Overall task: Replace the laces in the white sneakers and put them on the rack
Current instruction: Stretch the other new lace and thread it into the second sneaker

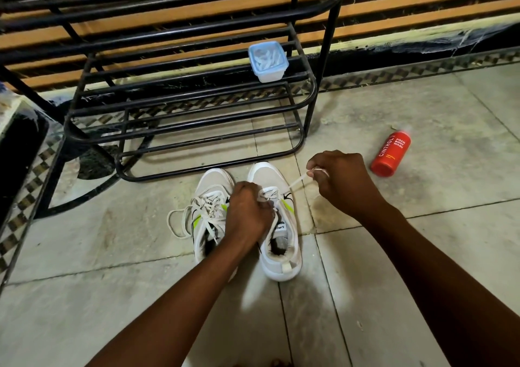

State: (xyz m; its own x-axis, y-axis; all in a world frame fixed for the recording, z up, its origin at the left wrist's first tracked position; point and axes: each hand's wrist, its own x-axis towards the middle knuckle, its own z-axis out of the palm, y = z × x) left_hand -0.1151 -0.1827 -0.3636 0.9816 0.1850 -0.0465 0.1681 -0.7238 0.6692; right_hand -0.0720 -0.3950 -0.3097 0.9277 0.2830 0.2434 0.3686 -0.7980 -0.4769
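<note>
Beside the right hand (342, 182) pinching the lace (295, 182), the left hand (247, 211) gripped the right sneaker (281, 265); tugging risked unthreading eyelets

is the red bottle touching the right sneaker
Apart. The head view shows bare floor tile between the red bottle and the right sneaker.

White sneakers (247, 220) upright, side by side
</note>
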